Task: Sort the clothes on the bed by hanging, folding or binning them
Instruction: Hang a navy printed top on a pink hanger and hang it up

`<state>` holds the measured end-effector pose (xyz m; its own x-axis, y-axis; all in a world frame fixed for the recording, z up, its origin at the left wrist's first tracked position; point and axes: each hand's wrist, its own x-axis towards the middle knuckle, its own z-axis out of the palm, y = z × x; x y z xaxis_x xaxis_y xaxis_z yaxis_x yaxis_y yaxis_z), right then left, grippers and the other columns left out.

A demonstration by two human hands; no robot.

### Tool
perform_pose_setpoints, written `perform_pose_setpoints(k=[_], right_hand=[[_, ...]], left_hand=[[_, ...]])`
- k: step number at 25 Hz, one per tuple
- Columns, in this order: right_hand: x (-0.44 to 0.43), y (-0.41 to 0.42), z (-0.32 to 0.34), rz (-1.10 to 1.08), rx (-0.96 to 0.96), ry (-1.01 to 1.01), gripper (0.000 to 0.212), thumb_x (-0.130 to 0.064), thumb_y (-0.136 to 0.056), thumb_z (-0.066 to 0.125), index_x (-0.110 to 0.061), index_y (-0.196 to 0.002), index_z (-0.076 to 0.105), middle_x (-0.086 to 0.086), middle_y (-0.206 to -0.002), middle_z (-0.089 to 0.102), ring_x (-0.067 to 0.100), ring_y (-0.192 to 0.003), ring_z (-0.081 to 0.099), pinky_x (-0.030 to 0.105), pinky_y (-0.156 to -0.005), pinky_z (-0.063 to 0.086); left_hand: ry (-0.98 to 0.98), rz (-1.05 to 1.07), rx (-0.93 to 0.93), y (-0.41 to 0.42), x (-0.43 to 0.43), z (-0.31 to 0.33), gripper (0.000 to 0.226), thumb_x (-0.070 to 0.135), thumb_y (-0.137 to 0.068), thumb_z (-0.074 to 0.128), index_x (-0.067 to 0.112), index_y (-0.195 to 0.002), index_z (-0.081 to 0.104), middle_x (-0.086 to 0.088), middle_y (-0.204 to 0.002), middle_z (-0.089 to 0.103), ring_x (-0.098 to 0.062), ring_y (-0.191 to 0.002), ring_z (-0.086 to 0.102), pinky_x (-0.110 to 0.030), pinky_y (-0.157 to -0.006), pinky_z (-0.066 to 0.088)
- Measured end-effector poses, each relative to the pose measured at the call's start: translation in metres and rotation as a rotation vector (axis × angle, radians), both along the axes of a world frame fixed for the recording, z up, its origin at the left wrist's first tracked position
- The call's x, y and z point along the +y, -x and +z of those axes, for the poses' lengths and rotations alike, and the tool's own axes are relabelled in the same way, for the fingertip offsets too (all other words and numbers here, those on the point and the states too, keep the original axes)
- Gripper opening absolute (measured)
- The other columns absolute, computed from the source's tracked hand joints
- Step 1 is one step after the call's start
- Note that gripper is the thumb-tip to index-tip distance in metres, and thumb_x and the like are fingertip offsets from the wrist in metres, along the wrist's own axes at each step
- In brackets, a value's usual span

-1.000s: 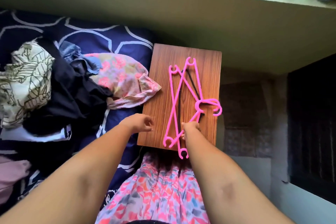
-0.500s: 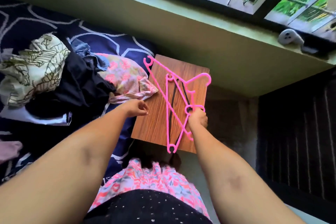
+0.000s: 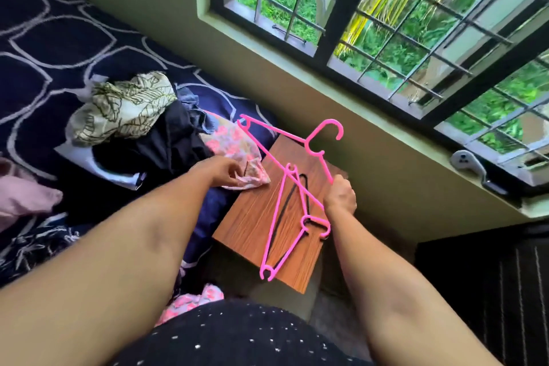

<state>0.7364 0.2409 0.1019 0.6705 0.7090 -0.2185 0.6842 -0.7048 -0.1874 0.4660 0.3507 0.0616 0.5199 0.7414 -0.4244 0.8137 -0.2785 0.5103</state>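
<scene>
Just lifted one pink hanger point(image 3: 273, 130) off the wooden table point(image 3: 252, 223), right hand point(image 3: 340, 197) curled round its arm, while my left hand point(image 3: 221, 171) pinched the floral top point(image 3: 237, 142) at the edge of the clothes pile point(image 3: 166, 142) on the bed point(image 3: 59, 38), so hanging could finally start, I guess.

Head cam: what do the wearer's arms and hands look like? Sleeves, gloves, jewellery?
Left arm and right arm are bare, no sleeves visible. No gloves, watch or bracelet on the left hand or right hand; rings too small to tell. A black top with small white dots is worn.
</scene>
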Motion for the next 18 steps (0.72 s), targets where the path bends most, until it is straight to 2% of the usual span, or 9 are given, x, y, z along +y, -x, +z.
perform_pose_setpoints(k=[3,5,8,11,13,15,18], right_hand=[[0.002,-0.002,0.014,0.044,0.030,-0.070,0.028,-0.009,-0.097,0.031,-0.008,-0.113,0.054,0.014,-0.118,0.058,0.037,-0.108,0.058,0.042,-0.086,0.047],[0.003,-0.003,0.024,0.151,0.011,-0.122,0.033,-0.011,-0.099,0.027,-0.013,-0.123,0.050,0.014,-0.118,0.057,0.038,-0.106,0.058,0.042,-0.085,0.047],[-0.004,-0.003,0.038,0.228,0.053,-0.190,0.039,-0.016,-0.102,0.024,-0.024,-0.136,0.043,0.013,-0.121,0.056,0.037,-0.109,0.056,0.041,-0.086,0.045],[-0.008,0.002,0.035,0.253,0.103,-0.227,0.034,-0.010,-0.098,0.028,-0.018,-0.124,0.047,0.013,-0.119,0.055,0.036,-0.109,0.056,0.040,-0.083,0.043],[-0.011,0.016,0.026,0.324,0.165,-0.248,0.028,-0.007,-0.096,0.034,-0.010,-0.118,0.050,0.019,-0.117,0.058,0.037,-0.108,0.056,0.042,-0.086,0.045],[-0.016,0.040,0.019,0.399,0.266,-0.240,0.028,-0.007,-0.096,0.038,-0.003,-0.117,0.055,0.026,-0.115,0.059,0.040,-0.107,0.057,0.042,-0.087,0.043],[-0.025,0.080,0.011,0.508,0.360,-0.178,0.029,-0.009,-0.095,0.040,-0.005,-0.115,0.060,0.027,-0.115,0.060,0.041,-0.107,0.058,0.042,-0.089,0.043]], left_hand=[[-0.099,0.073,0.037,0.016,-0.018,0.016,0.031,0.042,-0.081,0.068,0.029,-0.108,0.069,0.004,-0.107,0.068,-0.015,-0.097,0.063,-0.026,-0.084,0.049],[-0.148,0.169,0.033,0.024,-0.038,0.026,0.032,0.046,-0.078,0.067,0.032,-0.107,0.068,0.005,-0.107,0.067,-0.015,-0.095,0.063,-0.029,-0.085,0.051],[-0.197,0.279,0.045,0.030,-0.079,0.040,0.033,0.042,-0.080,0.068,0.030,-0.111,0.066,0.003,-0.107,0.064,-0.018,-0.098,0.063,-0.033,-0.087,0.051],[-0.187,0.373,0.042,0.039,-0.125,0.043,0.033,0.037,-0.081,0.070,0.031,-0.114,0.065,0.003,-0.105,0.061,-0.016,-0.098,0.062,-0.030,-0.088,0.049],[-0.152,0.440,0.057,0.056,-0.161,0.042,0.029,0.032,-0.082,0.071,0.030,-0.110,0.066,0.003,-0.102,0.062,-0.017,-0.095,0.062,-0.026,-0.086,0.048],[-0.136,0.535,0.083,0.080,-0.199,0.039,0.025,0.031,-0.079,0.072,0.033,-0.104,0.067,0.003,-0.099,0.065,-0.018,-0.093,0.064,-0.029,-0.085,0.050],[-0.093,0.688,0.151,0.114,-0.254,0.035,0.030,0.035,-0.079,0.070,0.033,-0.108,0.066,0.004,-0.105,0.064,-0.016,-0.095,0.063,-0.029,-0.087,0.050]])
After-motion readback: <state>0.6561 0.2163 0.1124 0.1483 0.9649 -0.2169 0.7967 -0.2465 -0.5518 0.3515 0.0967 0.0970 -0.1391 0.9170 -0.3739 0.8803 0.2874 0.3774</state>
